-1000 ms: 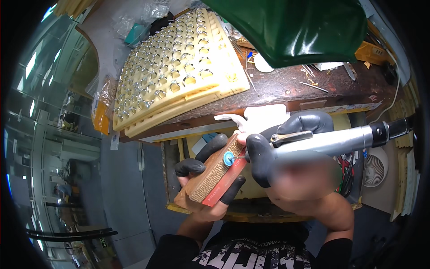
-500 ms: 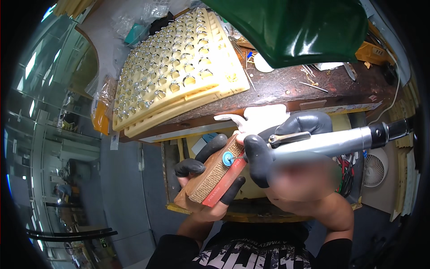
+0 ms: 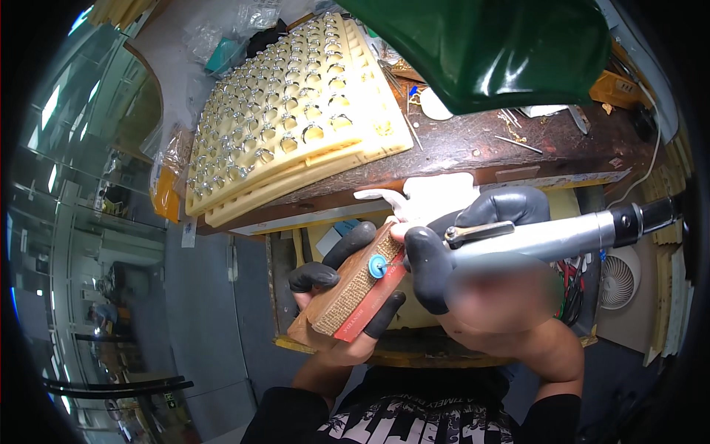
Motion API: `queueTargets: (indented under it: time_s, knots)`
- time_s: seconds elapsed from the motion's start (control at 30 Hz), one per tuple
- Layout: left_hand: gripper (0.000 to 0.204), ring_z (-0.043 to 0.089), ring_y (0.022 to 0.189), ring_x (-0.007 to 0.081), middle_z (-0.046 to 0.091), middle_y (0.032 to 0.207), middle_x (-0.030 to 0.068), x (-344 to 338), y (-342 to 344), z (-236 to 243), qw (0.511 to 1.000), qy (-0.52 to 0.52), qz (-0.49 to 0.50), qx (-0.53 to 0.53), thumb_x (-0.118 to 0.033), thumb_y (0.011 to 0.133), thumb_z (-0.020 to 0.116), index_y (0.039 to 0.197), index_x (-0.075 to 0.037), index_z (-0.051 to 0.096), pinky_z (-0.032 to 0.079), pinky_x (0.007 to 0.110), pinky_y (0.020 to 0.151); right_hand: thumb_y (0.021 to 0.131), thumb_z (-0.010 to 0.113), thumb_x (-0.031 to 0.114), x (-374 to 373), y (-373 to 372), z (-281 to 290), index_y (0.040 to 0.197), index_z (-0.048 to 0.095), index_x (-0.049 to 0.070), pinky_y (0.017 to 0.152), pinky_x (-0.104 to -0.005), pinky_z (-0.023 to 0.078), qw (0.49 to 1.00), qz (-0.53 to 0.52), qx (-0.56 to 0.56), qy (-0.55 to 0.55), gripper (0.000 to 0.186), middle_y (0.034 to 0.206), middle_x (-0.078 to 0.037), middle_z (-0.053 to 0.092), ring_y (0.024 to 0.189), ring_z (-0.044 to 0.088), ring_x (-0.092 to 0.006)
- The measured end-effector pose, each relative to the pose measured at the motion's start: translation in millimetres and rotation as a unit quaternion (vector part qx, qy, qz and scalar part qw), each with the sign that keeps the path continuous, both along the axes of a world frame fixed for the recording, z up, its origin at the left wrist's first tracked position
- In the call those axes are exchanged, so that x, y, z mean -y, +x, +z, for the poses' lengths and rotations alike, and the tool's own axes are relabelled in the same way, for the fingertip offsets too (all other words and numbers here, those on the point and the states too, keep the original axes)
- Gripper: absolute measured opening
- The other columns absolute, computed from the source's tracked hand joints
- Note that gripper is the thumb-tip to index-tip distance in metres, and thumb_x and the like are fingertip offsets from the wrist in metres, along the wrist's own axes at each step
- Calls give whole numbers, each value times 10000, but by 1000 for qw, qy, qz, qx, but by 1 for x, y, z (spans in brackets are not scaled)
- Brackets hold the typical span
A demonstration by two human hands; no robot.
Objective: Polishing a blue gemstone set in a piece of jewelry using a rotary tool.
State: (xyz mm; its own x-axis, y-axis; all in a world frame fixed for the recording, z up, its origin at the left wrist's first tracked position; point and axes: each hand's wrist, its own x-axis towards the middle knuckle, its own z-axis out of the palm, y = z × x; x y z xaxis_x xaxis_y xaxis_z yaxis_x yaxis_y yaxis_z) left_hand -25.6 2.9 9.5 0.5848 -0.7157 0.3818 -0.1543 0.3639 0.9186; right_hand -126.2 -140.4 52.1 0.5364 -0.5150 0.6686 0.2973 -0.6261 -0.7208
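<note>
My left hand (image 3: pixel 323 275), in black finger cots, is closed around a wooden block (image 3: pixel 358 294) with a coarse, woven-looking face and a red strip along one side. My right hand (image 3: pixel 436 259), also in black finger cots, grips a silver rotary handpiece (image 3: pixel 547 235) with a small lever on top. A small blue wheel (image 3: pixel 378 266) on the handpiece's thin shank sits against the block's coarse face, close to the red strip. Just beyond the hands, a white piece (image 3: pixel 441 194) juts from the bench edge.
A cream tray (image 3: pixel 377 140) with rows of rings stands on the dark wooden bench (image 3: pixel 473 140) at back left. A green cover (image 3: pixel 503 52) hangs over the bench. Thin tools, including a metal rod (image 3: pixel 518 143), lie behind my hands. An open drawer (image 3: pixel 436 359) sits below; a white fan (image 3: pixel 620 277) is at right.
The blue wheel has shifted slightly down along the block's coarse face and tilted a little. Both hands keep their holds and have hardly moved.
</note>
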Motion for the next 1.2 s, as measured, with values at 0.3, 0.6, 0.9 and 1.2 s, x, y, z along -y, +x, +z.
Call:
queueTargets:
  time_s: [0.3, 0.6, 0.9, 1.2]
  knots:
    - [571, 395, 1300, 327, 392, 1370, 227, 1, 2, -9, 999, -36, -2, -19, 26, 752, 726, 1090, -162, 307, 353, 424, 1071, 788, 671, -20, 1, 2, 3, 845, 691, -44, 604, -212, 443, 1000, 14, 11, 18, 65, 772, -66, 623, 660, 594, -111]
    - [574, 394, 1305, 317, 391, 1371, 229, 3, -1, -5, 999, -46, 1, -7, 14, 752, 732, 1086, -150, 295, 358, 417, 1067, 780, 683, -23, 0, 3, 2, 815, 662, -63, 601, -213, 439, 1000, 14, 17, 17, 57, 748, -66, 609, 649, 587, -104]
    - [577, 401, 1299, 320, 401, 1367, 227, 5, -2, -4, 999, -49, 0, -11, 15, 744, 738, 1080, -153, 301, 365, 414, 1064, 778, 682, -17, -2, 1, 4, 820, 693, -37, 622, -229, 446, 999, -11, 20, 37, 48, 776, -63, 636, 678, 600, -116]
    - [571, 403, 1294, 328, 400, 1367, 228, 1, 1, -3, 1000, -28, -4, 4, 22, 744, 735, 1080, -163, 311, 361, 430, 1064, 788, 670, -20, 2, -1, 2, 881, 693, -49, 637, -240, 477, 1000, 11, -17, -2, 100, 777, -77, 649, 685, 614, -125]
